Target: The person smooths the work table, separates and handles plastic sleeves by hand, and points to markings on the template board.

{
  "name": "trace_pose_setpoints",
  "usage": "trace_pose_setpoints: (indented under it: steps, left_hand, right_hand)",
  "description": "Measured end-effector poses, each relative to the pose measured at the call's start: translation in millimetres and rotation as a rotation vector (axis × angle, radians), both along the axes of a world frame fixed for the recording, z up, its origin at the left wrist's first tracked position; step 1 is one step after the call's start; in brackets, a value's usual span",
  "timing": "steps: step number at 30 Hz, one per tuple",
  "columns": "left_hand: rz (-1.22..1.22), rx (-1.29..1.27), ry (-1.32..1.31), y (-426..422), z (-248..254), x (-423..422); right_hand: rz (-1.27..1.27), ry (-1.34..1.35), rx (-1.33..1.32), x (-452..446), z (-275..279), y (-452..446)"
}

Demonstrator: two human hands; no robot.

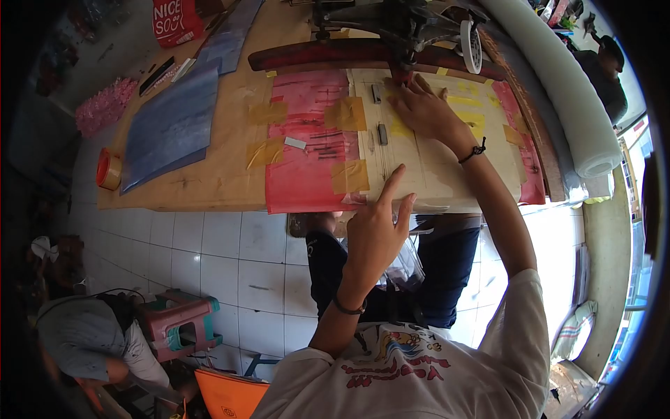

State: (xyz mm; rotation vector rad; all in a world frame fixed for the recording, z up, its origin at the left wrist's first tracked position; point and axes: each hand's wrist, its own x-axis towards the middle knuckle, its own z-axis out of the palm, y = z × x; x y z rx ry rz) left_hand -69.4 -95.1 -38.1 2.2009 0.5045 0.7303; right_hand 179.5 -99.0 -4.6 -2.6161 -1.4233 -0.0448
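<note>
My right hand (427, 115) lies flat on a pale sheet (433, 167) taped to the table, its fingertips beside the red foot of a black metal machine (398, 31). Lower and to the left, my left hand (380, 230) is at the table's front edge. Its index finger and thumb stretch out, the other fingers are curled, and I see nothing held. Two small dark bars (382, 134) rest on the sheet near its left side. A pink-red sheet (307, 174) lies further left, held by brown tape (349, 177), with a small light block (294, 142) on it.
Blue sheets (174, 119) and a tape roll (109, 169) are on the table's left. A white foam roll (558, 91) runs along the right. One person (91, 342) sits low at left near stacked stools (181, 325); another person (601, 80) is at upper right.
</note>
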Motion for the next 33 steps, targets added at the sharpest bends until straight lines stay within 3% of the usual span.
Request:
trace_pose_setpoints:
  steps: [7, 10, 33]
  left_hand:
    - [0.044, 0.070, -0.091, -0.1, -5.1, -0.6]
    - [0.029, -0.027, 0.040, -0.4, 3.0, -5.6]
    - [0.040, -0.055, 0.009, 3.3, 2.8, -7.2]
  right_hand:
    - [-0.033, -0.010, 0.023, 0.7, -5.0, 4.1]
    - [-0.036, 0.008, 0.037, 1.4, -6.6, 3.9]
    - [-0.038, 0.076, 0.129, 0.1, -2.2, 6.0]
